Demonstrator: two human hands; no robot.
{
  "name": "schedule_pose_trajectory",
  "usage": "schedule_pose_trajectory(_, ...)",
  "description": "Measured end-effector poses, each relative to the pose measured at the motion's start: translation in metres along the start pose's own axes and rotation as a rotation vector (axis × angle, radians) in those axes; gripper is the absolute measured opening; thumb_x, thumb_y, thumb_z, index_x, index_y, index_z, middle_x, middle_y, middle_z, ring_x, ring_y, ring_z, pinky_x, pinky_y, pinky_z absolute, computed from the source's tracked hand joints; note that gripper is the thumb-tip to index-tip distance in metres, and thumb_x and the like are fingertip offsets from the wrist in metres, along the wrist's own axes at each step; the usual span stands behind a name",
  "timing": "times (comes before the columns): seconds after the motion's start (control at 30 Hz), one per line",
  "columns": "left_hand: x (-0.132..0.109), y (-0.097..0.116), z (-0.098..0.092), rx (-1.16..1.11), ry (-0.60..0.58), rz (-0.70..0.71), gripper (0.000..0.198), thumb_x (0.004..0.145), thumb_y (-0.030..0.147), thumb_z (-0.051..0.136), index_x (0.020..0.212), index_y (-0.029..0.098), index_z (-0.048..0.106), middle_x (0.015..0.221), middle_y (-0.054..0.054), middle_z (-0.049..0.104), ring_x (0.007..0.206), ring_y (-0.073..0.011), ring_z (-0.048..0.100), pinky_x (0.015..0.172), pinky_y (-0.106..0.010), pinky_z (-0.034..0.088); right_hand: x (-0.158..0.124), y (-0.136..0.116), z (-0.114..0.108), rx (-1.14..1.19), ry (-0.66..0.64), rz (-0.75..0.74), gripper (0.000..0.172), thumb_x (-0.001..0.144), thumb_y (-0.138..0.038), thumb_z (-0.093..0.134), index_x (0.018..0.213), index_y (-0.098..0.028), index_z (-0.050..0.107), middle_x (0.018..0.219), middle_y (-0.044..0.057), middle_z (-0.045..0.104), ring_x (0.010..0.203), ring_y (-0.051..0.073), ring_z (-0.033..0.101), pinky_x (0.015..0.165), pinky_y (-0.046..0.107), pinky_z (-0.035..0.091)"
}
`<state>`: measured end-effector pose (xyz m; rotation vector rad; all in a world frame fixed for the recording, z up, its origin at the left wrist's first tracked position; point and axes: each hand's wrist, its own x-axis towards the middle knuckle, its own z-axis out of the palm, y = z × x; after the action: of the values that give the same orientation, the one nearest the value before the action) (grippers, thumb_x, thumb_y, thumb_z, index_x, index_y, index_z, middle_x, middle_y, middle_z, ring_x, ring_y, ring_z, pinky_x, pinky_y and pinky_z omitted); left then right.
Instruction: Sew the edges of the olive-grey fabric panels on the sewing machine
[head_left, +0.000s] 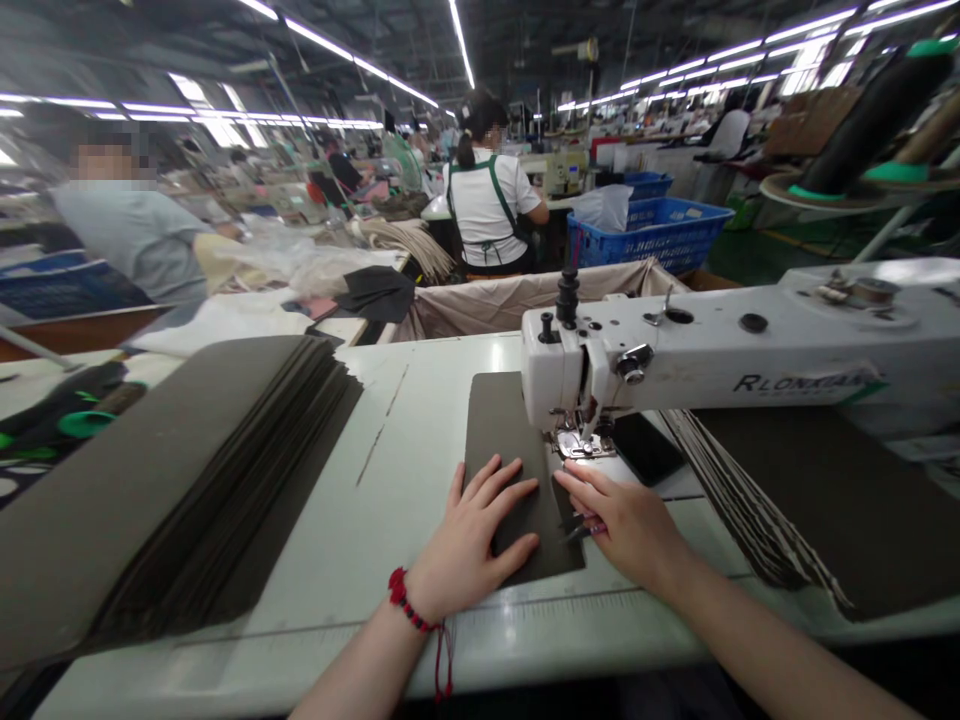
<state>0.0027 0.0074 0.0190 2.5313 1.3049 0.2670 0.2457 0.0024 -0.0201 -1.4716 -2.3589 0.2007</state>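
Note:
A dark olive fabric panel (499, 415) lies flat on the sewing table, its right edge beside the presser foot (581, 445) of a white sewing machine (720, 340). My left hand (480, 525) is spread on the panel, fingers apart, with a red and black bracelet at the wrist. Close below the presser foot, my right hand (626, 520) rests its index fingertip on the panel's right side. Its lower fingers curl around small thread snips (577, 528), whose blades point left over the fabric. The needle's exact place in the fabric is too small to make out.
A tall stack of olive panels (247, 430) stands left; another pile (832, 490) lies right, partly under the machine arm. A dark phone-like slab (649, 447) sits behind my right hand. Beyond are a cloth-lined bin (480, 305), a blue crate (645, 235) and a seated co-worker (491, 205).

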Motion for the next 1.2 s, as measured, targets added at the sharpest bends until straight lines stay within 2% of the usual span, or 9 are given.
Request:
schedule_pose_trajectory(0.27,0.000,-0.002,0.002,0.004,0.000,0.001,0.054,0.091,0.039,0.054,0.142,0.033,0.036,0.153,0.001,0.028,0.143,-0.0276,0.016,0.116,-0.059,0.003,0.001,-0.001,-0.001,0.004,-0.017,0.004,0.058,0.084,-0.010,0.046,0.138,-0.031,0.046,0.144,-0.001,0.046,0.112,0.021,0.059,0.092,0.037,0.048)
schedule_pose_trajectory(0.73,0.003,-0.005,0.011,0.053,0.050,-0.017,0.058,0.096,0.044,0.046,0.148,0.032,0.023,0.153,-0.001,0.028,0.143,-0.0256,0.018,0.117,-0.054,0.008,0.001,-0.001,-0.003,0.013,-0.033,0.011,0.071,0.071,-0.003,0.047,0.137,-0.030,0.048,0.145,-0.001,0.046,0.109,0.021,0.060,0.091,0.036,0.049)
schedule_pose_trajectory(0.97,0.006,-0.007,0.018,0.102,0.064,-0.043,0.059,0.099,0.049,0.035,0.150,0.029,0.016,0.155,-0.004,0.023,0.144,-0.0240,0.017,0.117,-0.050,0.012,0.001,-0.001,-0.004,0.022,-0.038,0.009,0.069,0.073,-0.003,0.046,0.137,-0.030,0.048,0.146,-0.003,0.044,0.111,0.020,0.059,0.093,0.036,0.048)
schedule_pose_trajectory(1.2,0.008,-0.006,0.020,0.124,0.074,-0.047,0.060,0.098,0.051,0.033,0.151,0.028,0.014,0.156,-0.005,0.021,0.144,-0.0248,0.016,0.117,-0.051,0.014,0.002,0.000,-0.004,0.016,-0.026,0.005,0.068,0.072,-0.003,0.049,0.135,-0.029,0.050,0.144,0.000,0.047,0.108,0.021,0.061,0.090,0.035,0.050)
